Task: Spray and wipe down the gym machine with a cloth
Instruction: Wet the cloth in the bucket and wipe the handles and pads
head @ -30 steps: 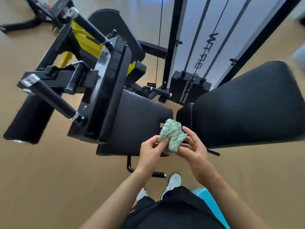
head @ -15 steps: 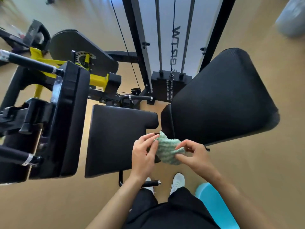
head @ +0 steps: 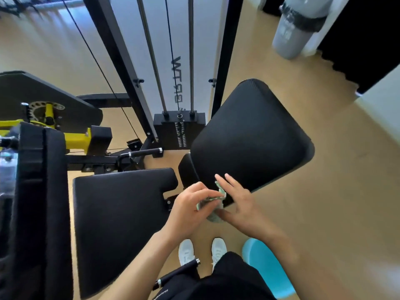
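A green-and-white cloth [head: 213, 207] is bunched between both hands, mostly hidden by them. My left hand [head: 190, 211] curls its fingers over the cloth from the left. My right hand [head: 237, 202] holds it from the right, thumb under it and fingers stretched toward the black back pad [head: 253, 135] of the gym machine. The hands hover at the gap between that pad and the black seat pad [head: 119, 219].
A weight stack [head: 179, 131] with guide rods and a cable stands behind the pads. A yellow-and-black lever arm [head: 54, 135] and a thick black pad [head: 36, 202] lie at left. A grey bin [head: 296, 29] stands far right. A turquoise object [head: 268, 269] hangs by my right hip.
The view has swung right and closer to the back pad. Both hands have folded the cloth into a smaller bunch, and my right fingers have stretched out over it.
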`<state>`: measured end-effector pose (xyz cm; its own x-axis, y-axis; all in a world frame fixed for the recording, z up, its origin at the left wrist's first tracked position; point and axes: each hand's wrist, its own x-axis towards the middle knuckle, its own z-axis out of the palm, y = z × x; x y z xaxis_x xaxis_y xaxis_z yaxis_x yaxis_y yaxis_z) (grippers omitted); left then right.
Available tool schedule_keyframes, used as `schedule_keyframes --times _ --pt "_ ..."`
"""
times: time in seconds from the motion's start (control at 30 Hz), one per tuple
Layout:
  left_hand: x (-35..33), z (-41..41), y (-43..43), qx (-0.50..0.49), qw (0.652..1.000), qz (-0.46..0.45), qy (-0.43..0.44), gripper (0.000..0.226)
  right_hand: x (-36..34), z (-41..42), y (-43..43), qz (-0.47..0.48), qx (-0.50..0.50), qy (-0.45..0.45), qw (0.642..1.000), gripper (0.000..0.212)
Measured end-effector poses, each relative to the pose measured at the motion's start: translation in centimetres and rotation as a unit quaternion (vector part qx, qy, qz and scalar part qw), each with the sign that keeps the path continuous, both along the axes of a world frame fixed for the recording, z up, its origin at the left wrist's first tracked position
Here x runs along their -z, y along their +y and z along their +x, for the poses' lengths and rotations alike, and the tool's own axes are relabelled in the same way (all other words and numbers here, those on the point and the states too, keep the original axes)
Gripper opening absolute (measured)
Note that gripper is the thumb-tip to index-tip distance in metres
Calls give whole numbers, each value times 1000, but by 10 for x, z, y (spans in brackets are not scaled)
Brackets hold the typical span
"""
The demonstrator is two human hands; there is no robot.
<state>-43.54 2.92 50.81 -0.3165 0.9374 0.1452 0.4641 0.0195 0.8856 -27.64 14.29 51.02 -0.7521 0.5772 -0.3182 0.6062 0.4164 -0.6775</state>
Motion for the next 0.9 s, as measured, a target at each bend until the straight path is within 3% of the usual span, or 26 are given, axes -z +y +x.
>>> schedule_keyframes --times 0.2,0.3,0.43,0.63,0.8,0.9 --pt "1 -19 12 32 999 19 7 25 -20 -4 -2 46 105 104 988 15" --pt "3 -28 21 32 999 13 34 30 -28 3 3 34 166 101 980 16" --pt "9 -40 39 77 993 -42 83 13 -45 11 16 41 217 117 968 19" --pt "-7 -45 82 98 992 -83 0 10 -62 23 50 104 244 113 957 16" --pt "-33 -51 152 62 998 -31 10 16 -83 23 87 219 275 126 928 11" --pt "-50 -45 193 -42 997 35 51 17 -87 17 114 309 309 129 890 10"
